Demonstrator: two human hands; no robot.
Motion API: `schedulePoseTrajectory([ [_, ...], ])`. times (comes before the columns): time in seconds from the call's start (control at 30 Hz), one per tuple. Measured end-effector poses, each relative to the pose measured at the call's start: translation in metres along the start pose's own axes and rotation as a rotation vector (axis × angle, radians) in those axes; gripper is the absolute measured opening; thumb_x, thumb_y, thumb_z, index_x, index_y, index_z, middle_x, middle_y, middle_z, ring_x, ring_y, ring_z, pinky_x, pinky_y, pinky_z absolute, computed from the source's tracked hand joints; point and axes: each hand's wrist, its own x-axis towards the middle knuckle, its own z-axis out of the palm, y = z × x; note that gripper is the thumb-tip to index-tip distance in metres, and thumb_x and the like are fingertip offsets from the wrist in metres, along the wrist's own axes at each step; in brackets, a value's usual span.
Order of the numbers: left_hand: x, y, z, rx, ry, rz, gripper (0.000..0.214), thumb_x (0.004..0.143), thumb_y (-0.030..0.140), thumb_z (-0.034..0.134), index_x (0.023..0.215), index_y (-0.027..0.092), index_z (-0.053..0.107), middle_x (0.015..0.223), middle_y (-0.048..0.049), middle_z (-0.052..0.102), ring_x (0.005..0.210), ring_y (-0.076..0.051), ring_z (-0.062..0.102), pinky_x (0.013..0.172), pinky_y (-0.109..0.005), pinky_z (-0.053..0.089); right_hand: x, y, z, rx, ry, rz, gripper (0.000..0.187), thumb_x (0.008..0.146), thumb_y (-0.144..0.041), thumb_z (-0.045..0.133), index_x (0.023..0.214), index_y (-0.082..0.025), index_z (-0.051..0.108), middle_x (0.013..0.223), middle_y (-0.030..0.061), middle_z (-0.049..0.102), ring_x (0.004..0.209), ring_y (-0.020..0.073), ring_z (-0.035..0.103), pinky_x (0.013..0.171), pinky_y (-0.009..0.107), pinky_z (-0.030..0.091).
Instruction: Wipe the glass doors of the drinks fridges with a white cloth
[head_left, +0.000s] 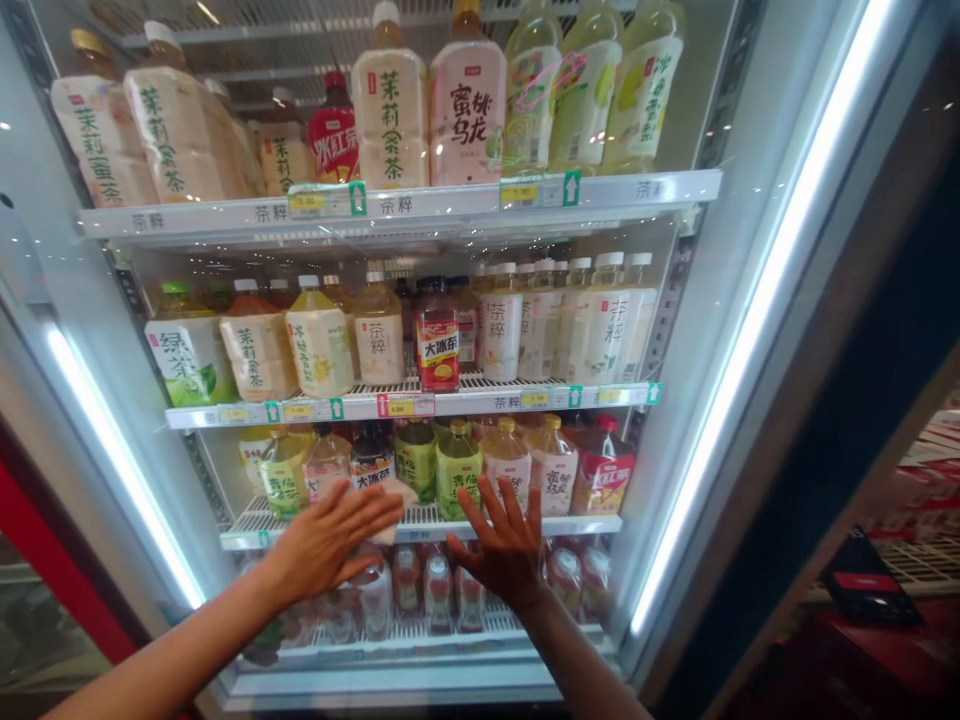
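Note:
A drinks cooler stands in front of me behind a glass door [679, 330] that shows reflections. My left hand [330, 545] lies flat against the glass at the third shelf [420, 520], fingers stretched to the right. Its fingertips rest on a small pale cloth [399, 497]. My right hand [502, 550] is pressed on the glass just to the right, palm flat and fingers spread upward, holding nothing. Behind the hands stand green, yellow and red tea bottles [457, 465].
The upper shelves hold large tea bottles [390, 105], with a red-labelled bottle [437, 345] on the second shelf and small bottles [439, 590] on the bottom one. Lit strips [750, 320] run down both sides. A dark door frame [847, 400] and a red rack [922, 560] are at right.

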Motion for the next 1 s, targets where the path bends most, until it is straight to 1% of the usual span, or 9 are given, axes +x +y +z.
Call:
schedulePoseTrajectory([
  [0.07,-0.003,-0.02,-0.004,0.019,0.053,-0.235,0.088,0.092,0.067,0.053,0.163,0.026,0.021,0.166,-0.0018,0.034,0.161,-0.023,-0.006,0.132,-0.052,-0.005,0.001,0.0,-0.001,-0.008,-0.001,-0.002,0.045,0.094,-0.049,0.058,0.134,-0.03,0.066,0.128,0.0059,0.073,0.138,0.0331,0.055,0.128,0.06,0.018],
  [0.13,-0.015,-0.018,0.001,0.022,0.101,-0.364,0.098,0.09,0.07,0.054,0.164,0.021,0.013,0.166,-0.0082,0.032,0.16,-0.028,-0.005,0.13,-0.057,-0.004,0.001,-0.001,-0.001,0.004,0.014,0.009,0.046,0.094,-0.048,0.057,0.136,-0.03,0.065,0.128,0.0055,0.074,0.138,0.0322,0.055,0.128,0.059,0.018],
  [0.3,-0.057,0.024,0.025,-0.017,0.028,-0.118,0.078,0.091,0.069,0.051,0.159,0.035,0.033,0.163,0.0049,0.039,0.161,-0.018,-0.001,0.133,-0.044,-0.002,0.001,-0.002,0.0,0.022,0.048,0.013,0.061,0.088,-0.042,0.065,0.147,-0.029,0.056,0.134,0.0058,0.07,0.139,0.034,0.054,0.126,0.061,0.025],
  [0.5,-0.038,-0.005,0.019,0.037,0.082,-0.366,0.106,0.085,0.073,0.059,0.164,0.021,0.011,0.165,-0.0089,0.035,0.16,-0.026,-0.009,0.13,-0.058,-0.006,-0.001,0.0,0.002,-0.028,0.008,0.006,0.047,0.094,-0.051,0.055,0.134,-0.029,0.066,0.128,0.0067,0.073,0.141,0.0339,0.052,0.127,0.061,0.019],
  [0.57,-0.047,0.008,0.026,0.014,0.078,-0.279,0.099,0.087,0.072,0.057,0.164,0.023,0.018,0.165,-0.006,0.035,0.16,-0.025,-0.008,0.13,-0.056,-0.006,0.0,0.0,0.001,-0.032,0.003,0.004,0.044,0.095,-0.051,0.054,0.128,-0.027,0.069,0.127,0.0074,0.074,0.142,0.0328,0.051,0.128,0.06,0.017],
  [0.7,-0.073,0.039,0.034,-0.058,-0.013,0.02,0.071,0.091,0.067,0.053,0.153,0.033,0.045,0.161,0.006,0.043,0.161,-0.015,-0.002,0.132,-0.039,-0.002,0.0,0.0,0.001,-0.004,0.014,0.004,0.047,0.092,-0.047,0.06,0.133,-0.027,0.066,0.131,0.0073,0.072,0.143,0.0329,0.05,0.127,0.06,0.021],
  [0.77,-0.061,0.028,0.026,-0.058,-0.024,-0.001,0.071,0.092,0.067,0.052,0.154,0.033,0.044,0.161,0.0056,0.043,0.16,-0.014,0.0,0.133,-0.038,-0.001,-0.001,0.0,0.001,-0.006,0.016,0.004,0.051,0.091,-0.047,0.06,0.138,-0.027,0.063,0.132,0.0076,0.071,0.143,0.0337,0.05,0.126,0.061,0.022],
  [0.9,-0.012,-0.005,0.01,-0.003,0.051,-0.314,0.089,0.092,0.069,0.049,0.163,0.023,0.021,0.165,-0.0073,0.035,0.161,-0.026,0.001,0.13,-0.056,-0.005,-0.002,0.0,0.002,-0.024,0.007,0.007,0.053,0.094,-0.05,0.056,0.143,-0.03,0.059,0.135,0.007,0.07,0.142,0.0344,0.051,0.126,0.063,0.021],
  [1.0,-0.019,0.02,0.017,-0.004,0.021,-0.189,0.082,0.092,0.07,0.049,0.159,0.026,0.034,0.164,-0.0045,0.037,0.161,-0.025,0.0,0.131,-0.053,-0.006,-0.001,-0.001,0.001,-0.006,0.008,0.009,0.052,0.094,-0.048,0.057,0.142,-0.029,0.06,0.133,0.0067,0.071,0.142,0.0338,0.051,0.127,0.062,0.02],
])
